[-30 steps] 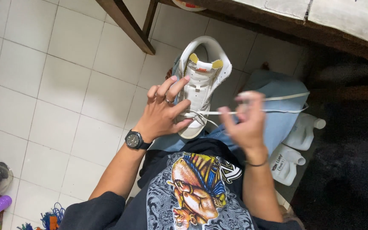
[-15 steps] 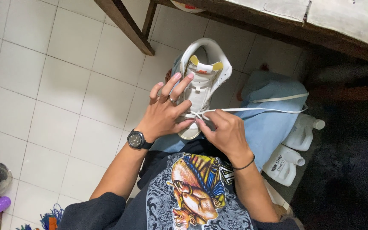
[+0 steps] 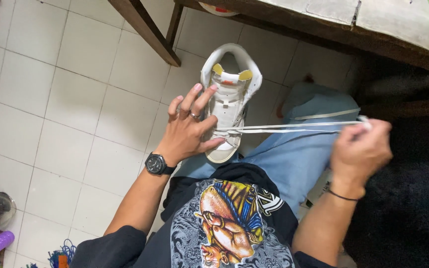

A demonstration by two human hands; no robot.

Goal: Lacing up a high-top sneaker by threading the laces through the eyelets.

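A wooden table [image 3: 323, 30] edge runs above the white tiled floor [image 3: 75, 99], where the person sits in light blue jeans [image 3: 294, 154]. On the lap, against the knee, stands a white high-top sneaker [image 3: 228, 99], its toe towards the body. The left hand [image 3: 187, 131] steadies its side, fingers spread and thumb pressed near the eyelets, gripping nothing. The right hand [image 3: 361, 149] is closed on the white shoelace [image 3: 294, 127], pulled taut far to the right. A harder tug could likely tip the sneaker off the lap, since only an open palm holds it.
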